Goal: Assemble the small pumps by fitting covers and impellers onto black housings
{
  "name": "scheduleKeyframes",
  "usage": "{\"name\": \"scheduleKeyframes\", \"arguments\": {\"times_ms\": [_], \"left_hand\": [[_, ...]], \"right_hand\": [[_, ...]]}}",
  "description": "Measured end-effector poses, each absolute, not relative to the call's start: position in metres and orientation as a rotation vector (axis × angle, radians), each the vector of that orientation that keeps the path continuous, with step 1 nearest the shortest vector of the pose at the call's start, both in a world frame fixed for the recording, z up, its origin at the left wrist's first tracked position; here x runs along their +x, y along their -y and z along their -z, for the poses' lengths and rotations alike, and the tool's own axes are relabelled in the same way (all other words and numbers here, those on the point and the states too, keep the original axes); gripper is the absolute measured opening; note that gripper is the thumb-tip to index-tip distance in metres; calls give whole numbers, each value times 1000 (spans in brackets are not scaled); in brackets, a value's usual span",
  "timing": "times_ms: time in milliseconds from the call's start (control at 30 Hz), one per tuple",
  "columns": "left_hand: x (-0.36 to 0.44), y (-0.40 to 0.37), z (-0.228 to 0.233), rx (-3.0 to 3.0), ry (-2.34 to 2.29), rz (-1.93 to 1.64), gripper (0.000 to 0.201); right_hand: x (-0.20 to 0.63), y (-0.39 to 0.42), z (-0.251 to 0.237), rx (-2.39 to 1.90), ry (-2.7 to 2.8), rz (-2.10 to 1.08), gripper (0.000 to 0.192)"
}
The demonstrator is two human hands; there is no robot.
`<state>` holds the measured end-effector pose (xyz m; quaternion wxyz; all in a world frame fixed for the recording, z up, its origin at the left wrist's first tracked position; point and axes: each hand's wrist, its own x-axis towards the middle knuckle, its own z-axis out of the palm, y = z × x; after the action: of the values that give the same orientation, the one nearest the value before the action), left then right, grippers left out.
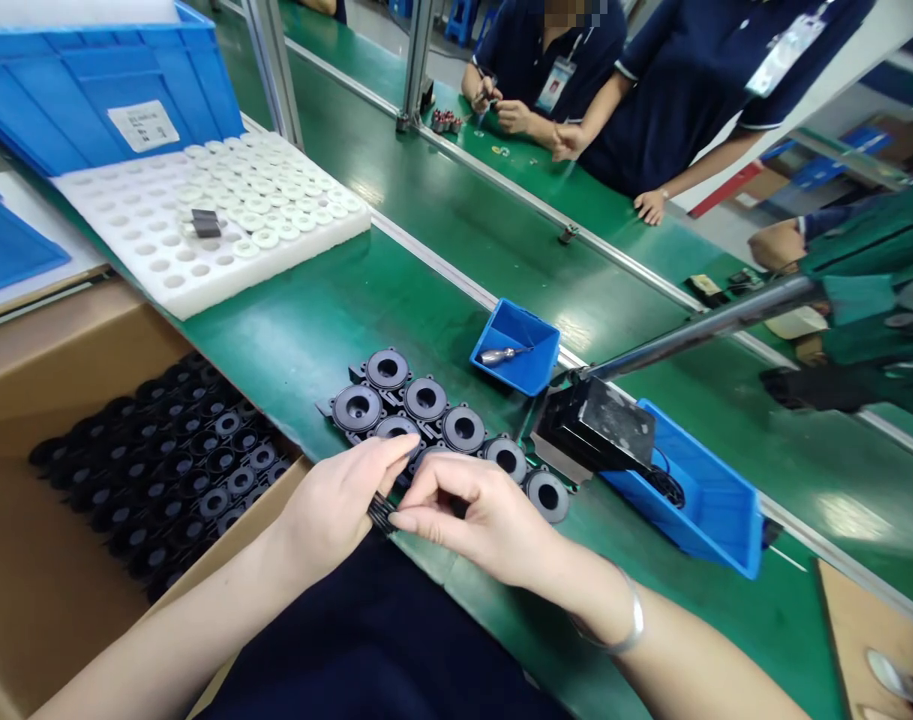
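At the near edge of the green tabletop (336, 330), the left hand (336, 505) and right hand (475, 515) together pinch a small black ribbed plastic part (382, 513). Seven round black fan housings (441, 425) lie just beyond; many more fill the cardboard box (51, 400) at left.

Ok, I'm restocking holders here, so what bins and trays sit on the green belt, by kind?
Small blue bins: 2
White foam tray: 1
Total: 3
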<state>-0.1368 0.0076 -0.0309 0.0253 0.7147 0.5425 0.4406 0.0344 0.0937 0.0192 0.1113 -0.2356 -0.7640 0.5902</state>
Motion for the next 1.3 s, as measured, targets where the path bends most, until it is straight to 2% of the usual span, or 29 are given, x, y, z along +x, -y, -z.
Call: {"name": "scheduleKeyframes", "arguments": {"times_ms": [100,167,400,667,767,967,1200,1300], "left_hand": [[-135,-2,32,2238,-1561,-1256,45],[-134,3,32,2258,-1529,-1218,49],[-146,11,44,2245,-1705,-1253,50],[-136,11,58,2650,-1398,-913,44],[-135,9,61,2704,-1401,-825,43],[-138,8,57,2740,-1406,-731,41],[-138,12,52,2718,-1417,-654,43],[-138,12,52,2720,-1399,-650,47]], "right_hand": [[40,-98,-21,-790,2075,-1903,33],[46,-101,-22,-856,2028,-1903,34],[65,-117,-11,-1088,2337,-1241,21],[66,-120,6,-1060,2556,-859,13],[68,-121,9,-945,2652,-623,12],[73,-129,4,-477,2968,-112,26],[81,-142,-7,-65,3070,39,16],[87,-141,-12,26,3069,14,19]]}}
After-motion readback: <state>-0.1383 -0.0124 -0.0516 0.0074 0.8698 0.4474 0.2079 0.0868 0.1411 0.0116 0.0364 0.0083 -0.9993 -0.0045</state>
